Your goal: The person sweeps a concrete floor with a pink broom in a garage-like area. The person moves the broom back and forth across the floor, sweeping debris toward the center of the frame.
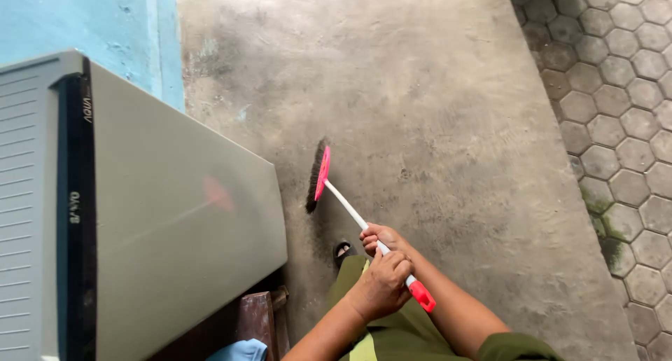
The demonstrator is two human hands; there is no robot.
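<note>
Head view, looking down. I held a broom [364, 224] in both hands, and its white handle ran on a slant from the brush head at upper left down to a red end cap at lower right. My left hand [381, 285] sat nearer the cap, its fingers [400, 263] closed round the handle from above, knuckles toward the camera. My right hand [381, 238] gripped the handle just above it, fingers wrapped shut on the white shaft, so that the two hands lay almost touching, one behind the other.

The brush head (a pink back with dark bristles) stood on edge on the concrete floor [434, 109], bristles facing left, just beside the corner of a large grey appliance [175, 214] that filled the left of the frame. A faint pink reflection of the brush showed on the appliance's smooth grey face. Behind it rose a light blue wall [91, 18]. The floor was stained and darker near the bristles.

At the right edge the concrete met a strip of hexagonal paving stones [623, 95], some greened with moss. My foot in a sandal [343, 250] showed just below the handle, beside my olive-green garment [392, 333].
</note>
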